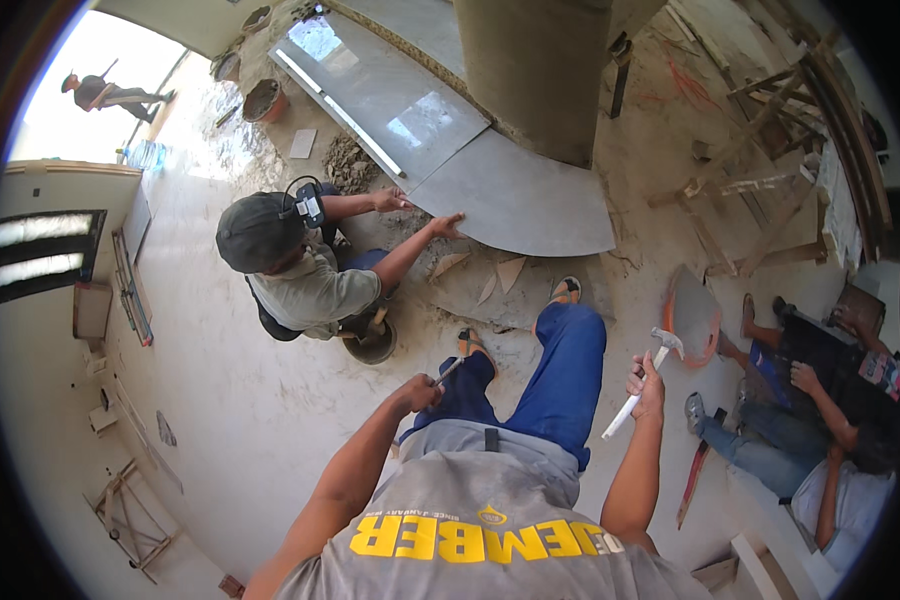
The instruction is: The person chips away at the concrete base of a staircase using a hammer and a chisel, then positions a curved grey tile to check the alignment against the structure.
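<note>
My left hand [420, 392] is closed on a slim metal tool [450, 370] above my left leg. My right hand [645, 388] grips a hammer [667, 340] with a white handle, held out beside my right thigh. Ahead, a crouching co-worker [305, 275] in a dark cap has both hands on the edge of a curved grey slab [535, 200]. Broken tile pieces [452, 262] lie beneath that slab, near my feet.
A grey slab with a white strip [410, 120] adjoins a column [530, 70]. Buckets [262, 105] and rubble [348, 165] are at the upper left. Wooden trestles [770, 200] stand right, above seated people [820, 420]. Another person [105, 95] stands in the bright opening.
</note>
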{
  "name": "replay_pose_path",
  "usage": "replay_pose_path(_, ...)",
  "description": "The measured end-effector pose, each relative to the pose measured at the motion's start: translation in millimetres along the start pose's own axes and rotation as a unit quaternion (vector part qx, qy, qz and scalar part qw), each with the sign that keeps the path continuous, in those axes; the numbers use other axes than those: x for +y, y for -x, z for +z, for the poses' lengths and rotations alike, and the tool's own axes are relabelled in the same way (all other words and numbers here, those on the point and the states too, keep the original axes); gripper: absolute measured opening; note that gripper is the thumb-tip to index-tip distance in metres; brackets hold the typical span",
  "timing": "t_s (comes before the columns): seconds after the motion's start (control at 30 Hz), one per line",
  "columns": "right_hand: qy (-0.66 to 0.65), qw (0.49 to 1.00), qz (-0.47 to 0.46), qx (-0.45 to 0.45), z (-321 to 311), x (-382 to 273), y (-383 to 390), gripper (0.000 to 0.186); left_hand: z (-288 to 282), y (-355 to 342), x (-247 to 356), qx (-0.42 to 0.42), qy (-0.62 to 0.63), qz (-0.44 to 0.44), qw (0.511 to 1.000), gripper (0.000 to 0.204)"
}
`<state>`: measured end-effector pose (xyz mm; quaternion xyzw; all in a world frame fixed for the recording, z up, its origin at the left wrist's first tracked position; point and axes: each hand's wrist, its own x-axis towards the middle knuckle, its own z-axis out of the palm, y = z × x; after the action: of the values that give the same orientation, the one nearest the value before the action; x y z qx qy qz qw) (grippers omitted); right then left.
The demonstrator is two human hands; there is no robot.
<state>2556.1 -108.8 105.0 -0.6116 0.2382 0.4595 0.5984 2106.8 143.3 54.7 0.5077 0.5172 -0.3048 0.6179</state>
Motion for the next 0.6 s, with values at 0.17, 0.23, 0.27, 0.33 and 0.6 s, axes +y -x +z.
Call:
replay_pose_path(0.17, 0.180, 0.983, 0.043, 0.015, 16.6, -49.7, -100.6, 0.033, -2.3, -56.6, 123.8, 0.059, 0.086, -0.030, 0.994, 0.030)
replay_pose_path(0.23, 0.255, 0.966, 0.031, -0.013, 42.4, -67.0, -134.8, 0.033, 0.3, -68.4, 142.1, 0.033, 0.047, 0.041, 0.998, 0.023)
replay_pose_path(0.27, 0.298, 0.954, 0.011, -0.022, 51.1, -74.9, -150.4, 0.035, 7.8, -69.4, 151.2, -0.048, -0.049, 0.102, 0.992, 0.021)
replay_pose_path(0.33, 0.377, 0.925, -0.033, -0.026, 59.0, -96.2, -177.2, 0.039, 28.5, -54.1, 181.4, -0.181, -0.135, 0.190, 0.955, 0.027)
replay_pose_path(0.6, 0.386, 0.917, -0.035, -0.095, 109.5, -138.6, -221.6, 0.047, 104.8, 29.8, 198.9, -0.118, -0.315, 0.077, 0.939, 0.037)
